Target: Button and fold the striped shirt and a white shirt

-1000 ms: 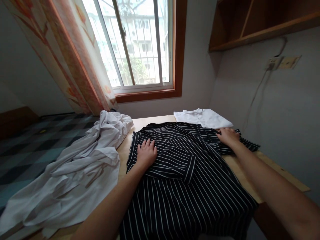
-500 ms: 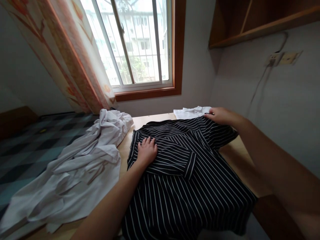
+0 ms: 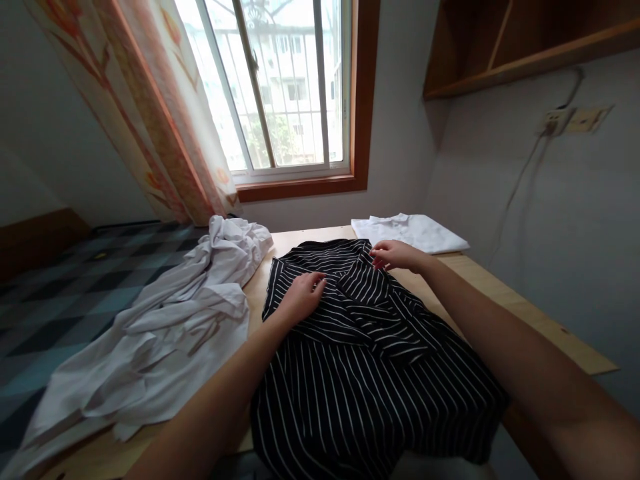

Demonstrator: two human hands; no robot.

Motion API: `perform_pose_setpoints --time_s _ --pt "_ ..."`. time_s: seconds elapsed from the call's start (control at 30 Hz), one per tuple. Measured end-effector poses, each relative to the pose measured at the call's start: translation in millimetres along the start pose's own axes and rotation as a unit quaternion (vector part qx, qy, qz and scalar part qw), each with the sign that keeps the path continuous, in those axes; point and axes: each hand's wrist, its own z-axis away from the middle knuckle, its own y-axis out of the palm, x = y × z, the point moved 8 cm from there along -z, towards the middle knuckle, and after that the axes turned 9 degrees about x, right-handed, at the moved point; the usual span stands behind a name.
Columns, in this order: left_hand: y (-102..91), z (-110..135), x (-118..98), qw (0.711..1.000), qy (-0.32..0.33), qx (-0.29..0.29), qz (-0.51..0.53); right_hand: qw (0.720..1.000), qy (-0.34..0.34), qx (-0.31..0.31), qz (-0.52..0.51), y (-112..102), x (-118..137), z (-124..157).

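Observation:
A black shirt with white stripes [image 3: 365, 387] lies spread on a wooden board, both sleeves folded in over its body. My left hand [image 3: 303, 297] rests on or just above the left part of the shirt, fingers loosely bent and holding nothing that I can see. At the shirt's upper right edge, beside the folded-in sleeve [image 3: 367, 277], is my right hand [image 3: 399, 255]. Its fingers are apart and slightly curled; whether they touch the cloth is hard to tell.
A crumpled white garment [image 3: 185, 327] lies along the left, next to a checked bed cover [image 3: 125, 280]. Folded white cloth [image 3: 415, 232] sits at the back right of the wooden board [image 3: 540, 320]. Behind are a window [image 3: 285, 100] and curtain [image 3: 145, 100]; a shelf [image 3: 530, 60] hangs upper right.
My right hand has moved left, and the right sleeve it held out is now folded over the shirt's body. My left hand has shifted slightly right, fingers more curled. The view moved a little.

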Motion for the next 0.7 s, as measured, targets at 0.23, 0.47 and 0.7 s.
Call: perform_pose_setpoints --time_s 0.23,0.47,0.7 --pt "41.3 34.3 -106.8 0.948 0.291 0.089 -0.098 0.956 -0.030 -0.191 0.222 -12.0 -28.3 3.5" --pt "65.7 18.2 -136.2 0.935 0.286 0.122 -0.172 0.916 -0.016 -0.224 0.331 9.6 -36.2 5.9" --pt "26.9 25.5 -114.0 0.935 0.299 0.177 -0.076 0.905 -0.028 -0.217 0.365 19.1 -31.6 3.6"
